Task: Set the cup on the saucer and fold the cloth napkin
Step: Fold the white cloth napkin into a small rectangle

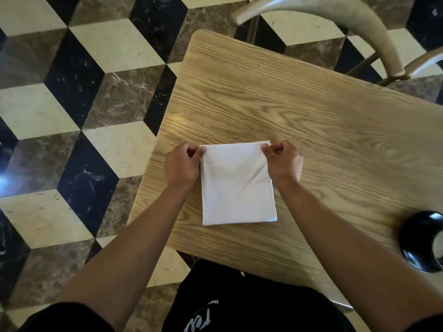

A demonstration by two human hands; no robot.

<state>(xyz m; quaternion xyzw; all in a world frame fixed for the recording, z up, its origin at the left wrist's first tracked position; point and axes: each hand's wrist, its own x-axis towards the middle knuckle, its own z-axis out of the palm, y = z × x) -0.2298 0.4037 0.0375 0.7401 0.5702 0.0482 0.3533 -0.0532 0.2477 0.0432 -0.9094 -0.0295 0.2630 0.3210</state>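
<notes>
White square folded cloth napkin (238, 184) flat on pale wooden table (323, 130), left hand (183, 165) pinching its far left corner, right hand (282, 161) pinching far right corner, glossy black cup (423, 240) well right of the fingers

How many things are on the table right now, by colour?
White: 1, the folded cloth napkin, its far corners pinched by the left hand and right hand.
Black: 1, a glossy round dish cut off by the right edge; cup or saucer, I cannot tell.
Total: 2 on the wooden table.
</notes>
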